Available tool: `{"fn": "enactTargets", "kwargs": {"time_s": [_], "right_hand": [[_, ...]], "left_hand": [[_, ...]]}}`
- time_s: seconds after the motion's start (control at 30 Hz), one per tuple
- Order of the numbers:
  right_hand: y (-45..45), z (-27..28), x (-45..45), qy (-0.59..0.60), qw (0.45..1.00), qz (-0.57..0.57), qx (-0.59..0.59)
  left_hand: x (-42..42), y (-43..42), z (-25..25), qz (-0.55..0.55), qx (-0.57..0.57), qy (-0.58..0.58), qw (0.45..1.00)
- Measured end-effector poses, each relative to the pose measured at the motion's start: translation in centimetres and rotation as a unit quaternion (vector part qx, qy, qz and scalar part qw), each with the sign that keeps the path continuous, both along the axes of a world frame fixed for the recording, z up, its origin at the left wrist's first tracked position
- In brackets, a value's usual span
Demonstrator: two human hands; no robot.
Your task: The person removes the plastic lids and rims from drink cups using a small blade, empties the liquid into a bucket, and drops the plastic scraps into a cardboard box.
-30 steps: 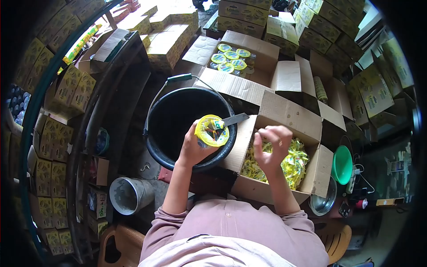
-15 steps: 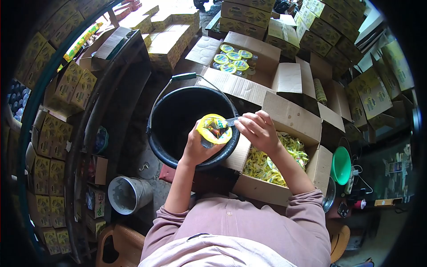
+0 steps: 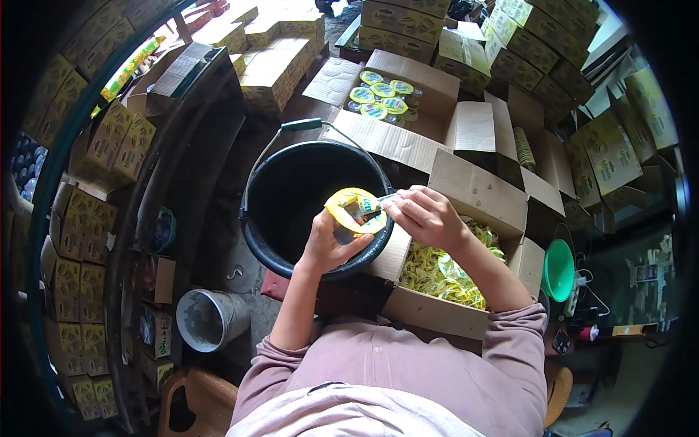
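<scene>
My left hand [image 3: 322, 244] is closed round a clear plastic cup [image 3: 344, 234] with a yellow-rimmed, printed film lid [image 3: 352, 198]. The lid is cut open and part of its film stands loose. In my right hand [image 3: 429, 217], the fingers pinch a slim grey tool, which looks like a small knife [image 3: 386, 197], at the cup's rim. Its far end is partly hidden by the film. Both hands and the cup are above the right side of a black bucket [image 3: 255, 240] with a wire handle.
Right of the bucket, an open carton [image 3: 429, 306] holds many yellow film strips [image 3: 444, 273]. Behind it, another carton [image 3: 389, 146] contains several sealed cups [image 3: 382, 90]. A grey pail [image 3: 231, 320] stands on the floor at left; a green bowl [image 3: 558, 269] is at right. Stacked boxes surround the area.
The cup has tilted and turned slightly to the right in my left hand. My right hand has shifted a little rightward and down along the rim, and the lid's opening looks wider.
</scene>
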State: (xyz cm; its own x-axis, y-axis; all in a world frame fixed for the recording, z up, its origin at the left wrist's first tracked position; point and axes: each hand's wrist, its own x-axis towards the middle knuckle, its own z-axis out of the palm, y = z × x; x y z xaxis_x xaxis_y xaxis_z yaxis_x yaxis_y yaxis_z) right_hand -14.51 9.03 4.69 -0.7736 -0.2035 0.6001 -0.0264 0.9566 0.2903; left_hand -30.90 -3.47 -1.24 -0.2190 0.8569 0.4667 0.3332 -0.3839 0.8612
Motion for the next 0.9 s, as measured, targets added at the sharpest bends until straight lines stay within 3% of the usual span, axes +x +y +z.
{"fn": "enactTargets", "kwargs": {"time_s": [0.23,0.53,0.9], "right_hand": [[-0.1,0.5,0.0,-0.003,1.0,0.016,-0.018],[-0.5,0.3,-0.1,-0.032,0.999,0.009,0.001],[-0.5,0.6,-0.4,-0.052,0.998,0.027,-0.033]], "left_hand": [[-0.2,0.1,1.2,-0.038,-0.016,-0.007,0.999],[-0.5,-0.2,1.2,-0.128,-0.14,-0.117,0.975],[-1.6,0.6,0.7,-0.203,-0.21,-0.209,0.933]]}}
